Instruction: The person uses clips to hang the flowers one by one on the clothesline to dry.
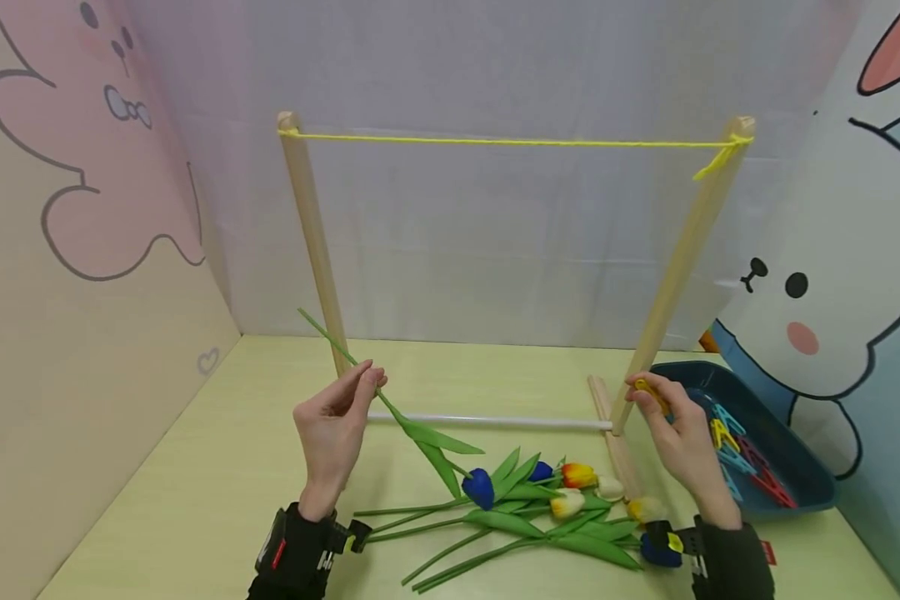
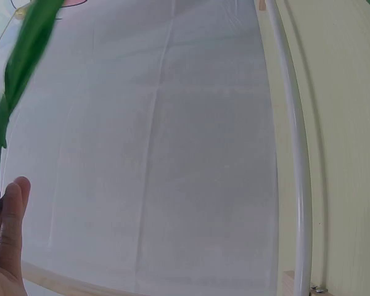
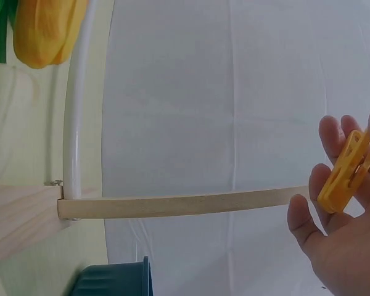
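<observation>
In the head view my left hand (image 1: 335, 429) pinches the green stem of an artificial blue tulip (image 1: 478, 488) between thumb and fingers. Its bloom tilts down to the right over a pile of artificial tulips (image 1: 525, 521) in blue, white, yellow and orange. The left wrist view shows a green leaf (image 2: 28, 55) rising above my fingertips (image 2: 13, 191). My right hand (image 1: 682, 433) holds a yellow clothespin (image 1: 652, 397), in front of the right post. Seen from the right wrist, the clothespin (image 3: 345, 176) lies between thumb and fingers.
A yellow string (image 1: 495, 142) spans the tops of two wooden posts, left (image 1: 311, 225) and right (image 1: 682, 267). A white rod (image 1: 495, 422) joins their lower ends. At the right, a dark teal tray (image 1: 810, 492) holds blue, yellow and red clothespins (image 1: 742, 454). White fabric hangs behind.
</observation>
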`<action>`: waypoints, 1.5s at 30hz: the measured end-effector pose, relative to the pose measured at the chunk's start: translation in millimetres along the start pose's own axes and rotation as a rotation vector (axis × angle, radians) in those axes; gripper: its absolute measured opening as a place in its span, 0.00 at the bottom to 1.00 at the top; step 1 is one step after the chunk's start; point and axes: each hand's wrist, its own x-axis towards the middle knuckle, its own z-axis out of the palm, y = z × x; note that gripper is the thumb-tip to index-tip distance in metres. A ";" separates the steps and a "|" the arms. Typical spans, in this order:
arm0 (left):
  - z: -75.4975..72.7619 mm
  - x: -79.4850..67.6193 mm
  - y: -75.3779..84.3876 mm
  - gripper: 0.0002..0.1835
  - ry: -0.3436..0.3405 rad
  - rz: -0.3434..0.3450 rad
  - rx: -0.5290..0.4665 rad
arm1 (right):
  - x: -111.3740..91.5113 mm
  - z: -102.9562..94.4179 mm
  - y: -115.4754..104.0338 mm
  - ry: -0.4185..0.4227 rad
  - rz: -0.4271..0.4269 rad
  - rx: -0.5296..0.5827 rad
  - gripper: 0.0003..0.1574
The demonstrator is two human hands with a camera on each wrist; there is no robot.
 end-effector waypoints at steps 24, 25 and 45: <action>0.9 11.3 -21.5 0.16 0.013 0.125 -0.090 | 23.9 17.3 -18.5 0.023 -0.080 0.067 0.13; 0.9 14.2 -21.3 0.16 0.013 0.127 -0.101 | 28.8 19.0 -20.5 0.018 -0.102 0.073 0.13; 7.7 90.6 16.8 0.09 -0.072 0.064 -0.027 | 144.7 43.8 -111.6 -0.075 -0.553 0.085 0.20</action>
